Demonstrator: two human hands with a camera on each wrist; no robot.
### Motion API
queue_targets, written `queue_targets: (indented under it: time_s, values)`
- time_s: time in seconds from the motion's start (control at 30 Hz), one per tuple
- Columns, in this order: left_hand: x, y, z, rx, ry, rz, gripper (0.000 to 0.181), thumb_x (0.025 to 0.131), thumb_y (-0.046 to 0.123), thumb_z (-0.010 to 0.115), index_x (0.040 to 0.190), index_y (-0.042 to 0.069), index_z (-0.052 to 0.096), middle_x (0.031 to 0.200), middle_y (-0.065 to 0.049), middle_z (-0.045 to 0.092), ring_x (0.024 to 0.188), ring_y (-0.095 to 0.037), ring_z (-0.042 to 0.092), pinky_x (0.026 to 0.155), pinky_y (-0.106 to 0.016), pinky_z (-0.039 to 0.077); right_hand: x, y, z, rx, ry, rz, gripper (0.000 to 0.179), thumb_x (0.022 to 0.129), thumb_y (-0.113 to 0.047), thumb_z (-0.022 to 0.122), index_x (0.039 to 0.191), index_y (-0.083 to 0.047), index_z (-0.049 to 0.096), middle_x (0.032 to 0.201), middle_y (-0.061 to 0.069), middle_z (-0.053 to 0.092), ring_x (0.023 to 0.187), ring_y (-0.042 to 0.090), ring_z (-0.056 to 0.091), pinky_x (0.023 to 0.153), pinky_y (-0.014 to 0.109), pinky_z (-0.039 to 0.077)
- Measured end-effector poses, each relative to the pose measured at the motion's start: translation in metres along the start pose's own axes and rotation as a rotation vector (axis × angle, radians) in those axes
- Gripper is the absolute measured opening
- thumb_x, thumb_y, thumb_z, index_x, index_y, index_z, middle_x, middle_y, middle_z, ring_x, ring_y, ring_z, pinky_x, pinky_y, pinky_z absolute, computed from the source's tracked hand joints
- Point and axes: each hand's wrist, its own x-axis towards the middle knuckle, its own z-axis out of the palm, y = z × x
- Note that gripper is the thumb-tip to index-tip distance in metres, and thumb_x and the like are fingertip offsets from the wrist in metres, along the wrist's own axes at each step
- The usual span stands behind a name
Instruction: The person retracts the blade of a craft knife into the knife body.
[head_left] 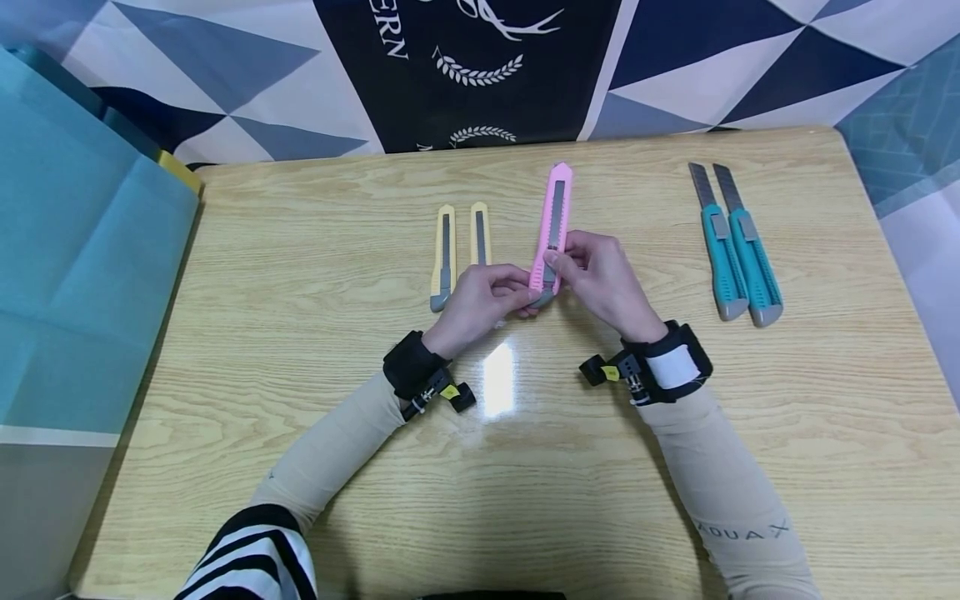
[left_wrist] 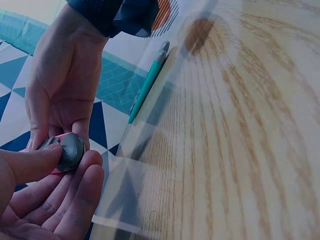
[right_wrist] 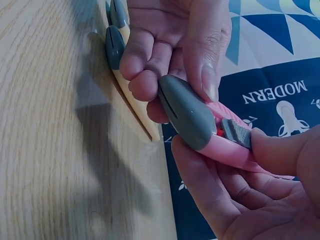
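Note:
Both hands hold a pink utility knife (head_left: 551, 221) above the table, its tip towards the far edge. My left hand (head_left: 491, 296) pinches the knife's grey end cap (right_wrist: 187, 110) between thumb and fingers. The thumb of my right hand (head_left: 603, 275) lies on the grey slider (right_wrist: 235, 132), with the fingers curled beneath the pink body. No blade sticks out past the pink tip; a grey strip shows along its slot. Just left of the hands lie two yellow utility knives, the outer one (head_left: 444, 258) fully visible and the inner one (head_left: 480, 233) partly covered by my left hand.
Two teal utility knives, one (head_left: 723, 258) beside the other (head_left: 753, 267), lie at the right with long blades out. A blue-covered box (head_left: 82, 250) borders the table's left side. Patterned cloth (head_left: 480, 75) hangs beyond the far edge of the wooden table (head_left: 300, 275).

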Motion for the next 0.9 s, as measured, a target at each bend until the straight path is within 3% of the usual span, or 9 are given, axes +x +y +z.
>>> queue_targets:
  time_s: [0.27,0.4,0.53,0.7,0.9]
  values:
    - [0.0,-0.001,-0.002,-0.023,0.011,-0.019,0.018,0.086,-0.001,0.062,0.103,-0.007,0.062,0.089,-0.019,0.068,0.076,-0.025,0.066,0.071,-0.043,0.058,0.001,0.001,0.003,0.02,-0.001,0.0,0.017,0.092,-0.011,0.059,0.102,0.002,0.063,0.084,0.015,0.066,0.066,0.019,0.059,0.048,0.015,0.042]
    - [-0.005,0.013,-0.002,-0.031,0.015,-0.008,0.018,0.087,-0.004,0.061,0.103,-0.01,0.061,0.09,-0.024,0.067,0.077,-0.03,0.065,0.073,-0.048,0.056,0.0,0.001,0.002,0.057,-0.004,0.014,0.02,0.092,-0.011,0.059,0.106,0.002,0.062,0.087,0.015,0.066,0.072,0.017,0.063,0.056,0.018,0.051]
    - [-0.009,0.025,0.0,-0.003,0.04,-0.005,0.017,0.087,-0.004,0.06,0.103,-0.01,0.061,0.089,-0.022,0.067,0.077,-0.027,0.065,0.073,-0.042,0.058,-0.001,0.001,-0.001,0.144,-0.015,0.032,0.02,0.092,-0.011,0.058,0.107,0.003,0.061,0.09,0.015,0.066,0.075,0.017,0.064,0.065,0.028,0.059]
    - [-0.01,0.026,-0.001,0.012,0.061,0.022,0.016,0.087,-0.004,0.06,0.102,-0.01,0.061,0.09,-0.022,0.066,0.077,-0.027,0.065,0.073,-0.039,0.058,-0.002,0.0,-0.002,0.244,-0.007,0.037,0.019,0.092,-0.01,0.059,0.103,0.004,0.062,0.09,0.017,0.067,0.074,0.02,0.065,0.067,0.032,0.059]
    - [-0.01,0.026,-0.002,-0.01,0.045,0.038,0.017,0.087,-0.004,0.06,0.101,-0.012,0.06,0.091,-0.026,0.065,0.079,-0.03,0.065,0.075,-0.046,0.057,-0.002,0.0,-0.002,0.236,0.008,0.014,0.018,0.091,-0.01,0.06,0.102,0.004,0.063,0.088,0.016,0.067,0.073,0.02,0.065,0.066,0.034,0.059]
